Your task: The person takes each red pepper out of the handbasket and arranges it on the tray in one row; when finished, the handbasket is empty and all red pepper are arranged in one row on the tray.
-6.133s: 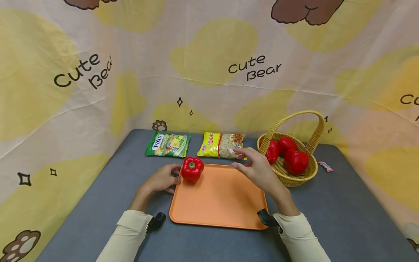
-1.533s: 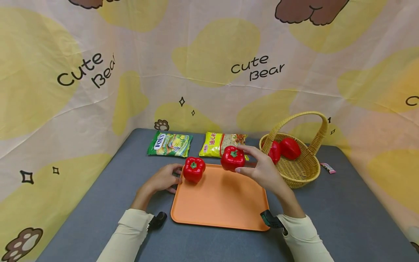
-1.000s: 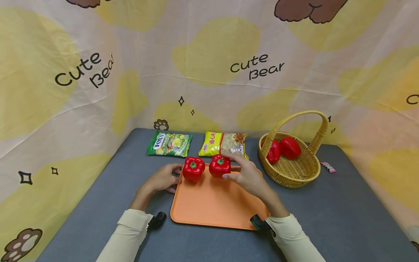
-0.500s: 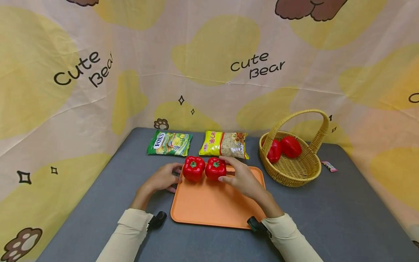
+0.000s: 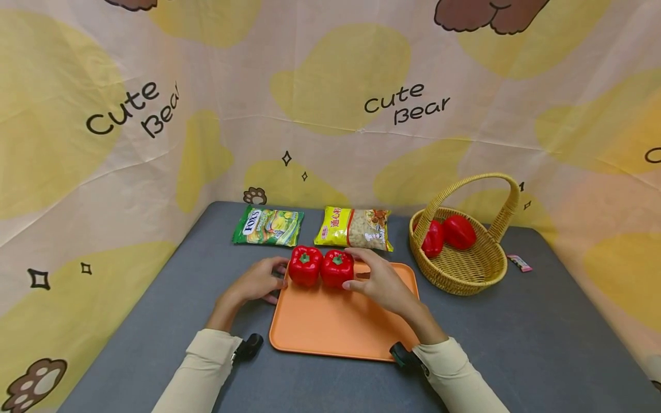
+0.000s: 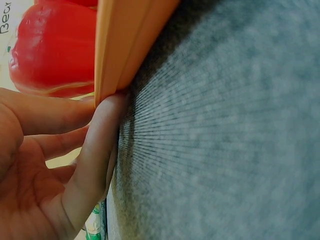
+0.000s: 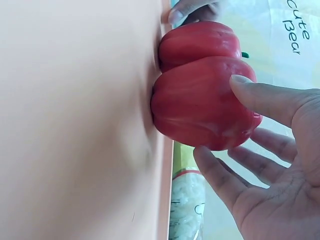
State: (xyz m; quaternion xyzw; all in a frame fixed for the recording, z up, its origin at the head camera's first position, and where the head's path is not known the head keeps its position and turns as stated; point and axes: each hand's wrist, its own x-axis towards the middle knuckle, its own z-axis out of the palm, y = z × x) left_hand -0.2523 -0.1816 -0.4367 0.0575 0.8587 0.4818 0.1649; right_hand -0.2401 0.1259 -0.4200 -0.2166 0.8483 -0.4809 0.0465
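Observation:
An orange tray point(image 5: 341, 324) lies on the table with two red bell peppers side by side near its far left corner. My left hand point(image 5: 257, 280) pinches the tray's left rim; in the left wrist view the thumb point(image 6: 95, 145) and a finger meet at that edge. Around the right-hand bell pepper point(image 5: 337, 269) my right hand point(image 5: 383, 282) keeps its thumb and fingers. The right wrist view shows this pepper point(image 7: 202, 102) standing on the tray, touching the other bell pepper point(image 7: 200, 44). Left of it in the head view is that other pepper point(image 5: 304, 266).
A yellow wicker basket point(image 5: 465, 287) with a tall handle stands right of the tray, holding two red bell peppers point(image 5: 459, 232). Behind the tray lie a green candy bag point(image 5: 268, 227) and a yellow pasta bag point(image 5: 355, 228). A small pink packet point(image 5: 518, 263) lies beside the basket.
A bell pepper has left the basket. My right hand has carried it left and down onto the tray, against the first pepper. The left hand has stayed at the rim.

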